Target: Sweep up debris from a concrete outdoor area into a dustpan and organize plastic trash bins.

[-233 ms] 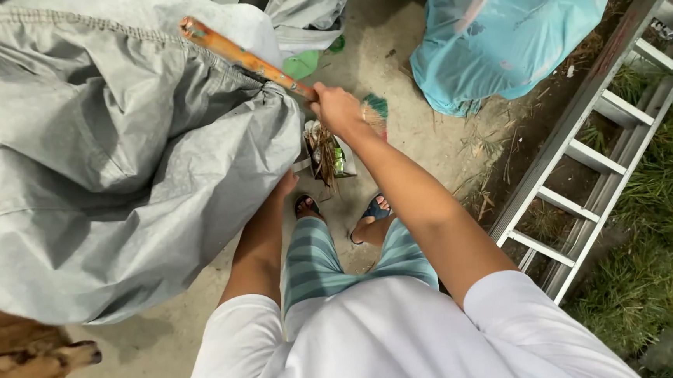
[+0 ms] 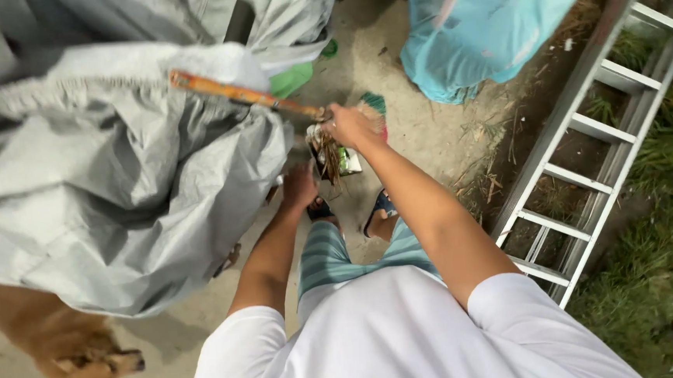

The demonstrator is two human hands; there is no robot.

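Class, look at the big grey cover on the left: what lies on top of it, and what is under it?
On top of the grey cover lies an orange stick, gripped by the right hand. The left hand touches the cover's edge. Whatever is underneath is fully draped and cannot be seen.

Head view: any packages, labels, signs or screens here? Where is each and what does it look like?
Small package: on the sandy ground just below the right hand, flat, green and white, partly hidden by dry stalks.
Bagged bundle: top of the picture, beside the ladder, rounded, wrapped in light blue plastic.
No signs or screens in view; no label clear enough to tell.
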